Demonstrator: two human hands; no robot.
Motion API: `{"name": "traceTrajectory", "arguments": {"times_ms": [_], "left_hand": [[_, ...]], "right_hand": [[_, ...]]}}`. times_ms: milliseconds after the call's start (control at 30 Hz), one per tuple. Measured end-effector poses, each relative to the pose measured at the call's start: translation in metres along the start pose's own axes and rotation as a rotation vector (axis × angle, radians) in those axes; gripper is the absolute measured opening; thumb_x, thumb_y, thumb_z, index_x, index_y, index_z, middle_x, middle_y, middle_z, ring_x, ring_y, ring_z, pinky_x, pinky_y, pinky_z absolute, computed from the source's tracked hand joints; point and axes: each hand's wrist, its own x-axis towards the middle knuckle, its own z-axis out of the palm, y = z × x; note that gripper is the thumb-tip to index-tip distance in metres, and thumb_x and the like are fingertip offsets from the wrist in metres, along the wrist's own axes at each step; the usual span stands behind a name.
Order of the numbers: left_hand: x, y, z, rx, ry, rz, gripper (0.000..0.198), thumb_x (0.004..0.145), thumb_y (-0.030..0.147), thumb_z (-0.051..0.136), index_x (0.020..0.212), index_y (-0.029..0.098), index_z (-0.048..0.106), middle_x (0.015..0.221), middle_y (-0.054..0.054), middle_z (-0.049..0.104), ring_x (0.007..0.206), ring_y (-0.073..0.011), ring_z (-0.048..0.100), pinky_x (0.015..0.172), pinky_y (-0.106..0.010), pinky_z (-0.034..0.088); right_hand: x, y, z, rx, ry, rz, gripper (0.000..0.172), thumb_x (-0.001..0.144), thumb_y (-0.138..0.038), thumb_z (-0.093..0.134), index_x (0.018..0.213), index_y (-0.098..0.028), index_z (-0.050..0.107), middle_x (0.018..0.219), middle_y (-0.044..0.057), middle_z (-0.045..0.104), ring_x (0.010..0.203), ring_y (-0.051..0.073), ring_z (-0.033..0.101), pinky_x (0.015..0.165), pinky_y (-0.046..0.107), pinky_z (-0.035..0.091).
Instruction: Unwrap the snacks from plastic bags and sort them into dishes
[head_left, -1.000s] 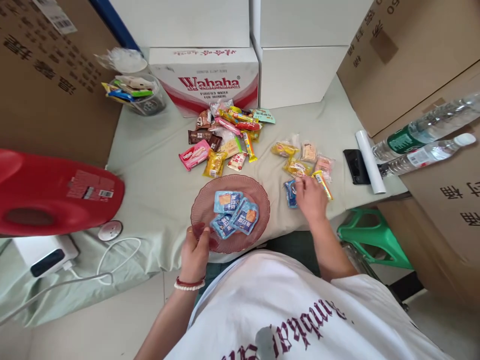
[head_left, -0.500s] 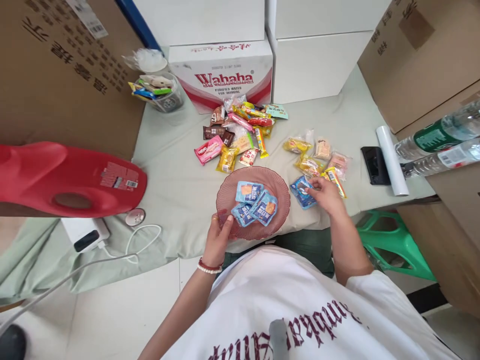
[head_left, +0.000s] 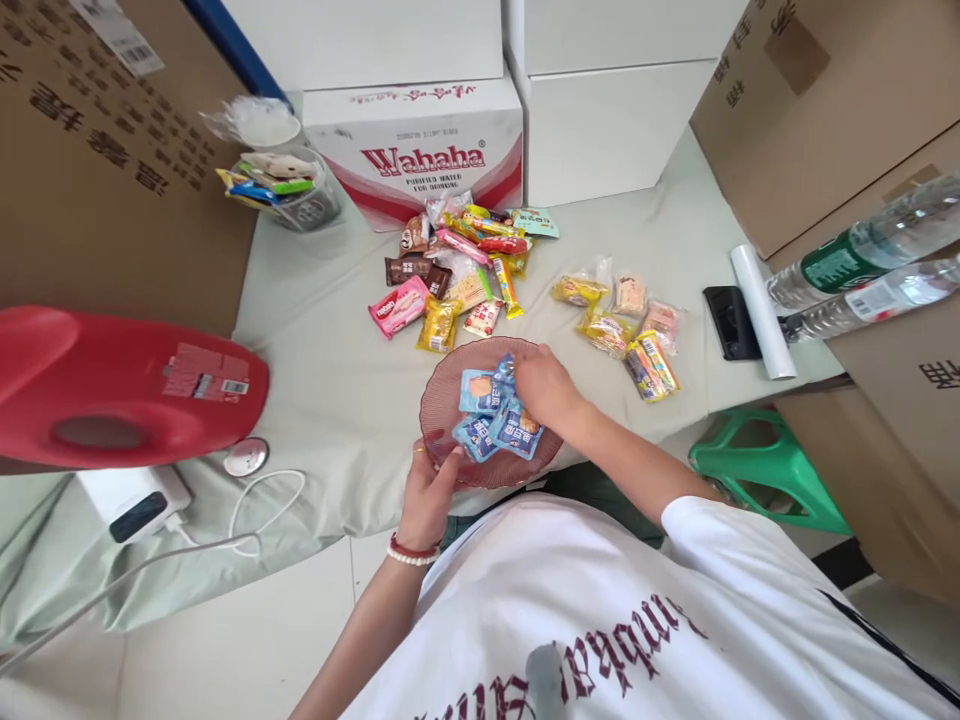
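A reddish glass plate (head_left: pixel 442 395) sits at the near edge of the cloth-covered table. My left hand (head_left: pixel 429 487) grips its near rim, thumb on top. Several blue snack packets (head_left: pixel 487 420) lie on the plate. My right hand (head_left: pixel 546 385) is over the plate's far right side, fingers closed on another blue packet (head_left: pixel 506 368) that rests among the others. A heap of mixed wrapped snacks (head_left: pixel 457 270) lies behind the plate. A smaller group of yellow and pink packets (head_left: pixel 626 325) lies to the right.
A red plastic jug (head_left: pixel 112 385) lies at left, with a white charger and cable (head_left: pixel 139 500) below it. A clear jar of snacks (head_left: pixel 289 190), a Wahaha carton (head_left: pixel 420 150), cardboard boxes, a black phone (head_left: pixel 726 322), a white roll (head_left: pixel 761 310), water bottles (head_left: pixel 862 270) and a green stool (head_left: pixel 757 465) surround the table.
My right hand picked up the blue packet from the right group and carried it left onto the plate. My left hand stayed on the rim.
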Motion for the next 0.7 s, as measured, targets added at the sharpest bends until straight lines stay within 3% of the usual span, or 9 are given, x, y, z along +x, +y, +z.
{"name": "traceTrajectory", "arguments": {"times_ms": [100,167,233,333,433,567,700], "left_hand": [[-0.003,-0.003,-0.002,-0.049,-0.002,-0.021,0.064,0.087,0.063,0.063,0.134,0.021,0.050,0.113,-0.008,0.072,0.096,-0.0226,0.072,0.080,-0.036,0.059],[-0.003,-0.006,-0.003,-0.049,0.001,-0.002,0.061,0.088,0.061,0.064,0.132,0.022,0.051,0.118,-0.009,0.071,0.102,-0.0238,0.071,0.084,-0.038,0.058],[0.000,-0.010,-0.003,-0.034,0.008,0.023,0.057,0.088,0.059,0.065,0.130,0.022,0.053,0.119,-0.009,0.071,0.106,-0.0245,0.069,0.088,-0.038,0.057],[0.006,-0.014,-0.001,-0.008,0.029,0.041,0.052,0.089,0.056,0.065,0.127,0.022,0.055,0.115,-0.008,0.070,0.106,-0.0247,0.068,0.091,-0.039,0.056],[0.012,-0.012,0.002,-0.001,0.037,0.036,0.050,0.089,0.053,0.064,0.127,0.022,0.055,0.112,-0.007,0.070,0.105,-0.0248,0.067,0.091,-0.039,0.055],[0.018,-0.003,0.008,0.017,0.022,0.033,0.050,0.088,0.051,0.064,0.127,0.022,0.054,0.110,-0.007,0.069,0.103,-0.0245,0.067,0.092,-0.039,0.054],[0.018,0.002,0.016,0.010,0.009,0.049,0.048,0.089,0.052,0.062,0.127,0.023,0.054,0.110,-0.007,0.070,0.102,-0.0240,0.068,0.090,-0.038,0.055]], "right_hand": [[-0.005,-0.001,0.008,0.014,0.047,-0.061,0.040,0.097,-0.005,0.040,0.124,-0.009,0.070,0.124,0.019,0.071,0.116,0.029,0.063,0.107,0.042,0.045],[-0.021,0.016,0.001,0.101,0.175,-0.045,0.041,0.102,-0.013,0.039,0.133,-0.017,0.066,0.137,0.014,0.065,0.123,0.026,0.058,0.109,0.040,0.045],[-0.042,0.046,-0.009,0.150,0.370,0.109,0.040,0.106,-0.025,0.039,0.137,-0.019,0.063,0.141,0.014,0.062,0.129,0.028,0.053,0.113,0.043,0.041],[-0.075,0.100,-0.014,0.110,0.615,0.553,0.050,0.104,-0.042,0.045,0.142,-0.012,0.056,0.138,0.023,0.059,0.132,0.036,0.049,0.114,0.054,0.038],[-0.096,0.137,0.000,0.083,0.521,0.836,0.066,0.097,-0.049,0.056,0.147,-0.006,0.048,0.131,0.029,0.060,0.126,0.041,0.054,0.106,0.057,0.043],[-0.106,0.153,0.026,0.090,0.398,0.821,0.069,0.090,-0.043,0.064,0.147,-0.008,0.048,0.127,0.026,0.065,0.119,0.039,0.060,0.102,0.052,0.046],[-0.121,0.167,0.023,0.191,0.414,0.758,0.058,0.087,-0.047,0.062,0.134,-0.013,0.061,0.114,0.020,0.071,0.106,0.035,0.065,0.097,0.050,0.051]]}}
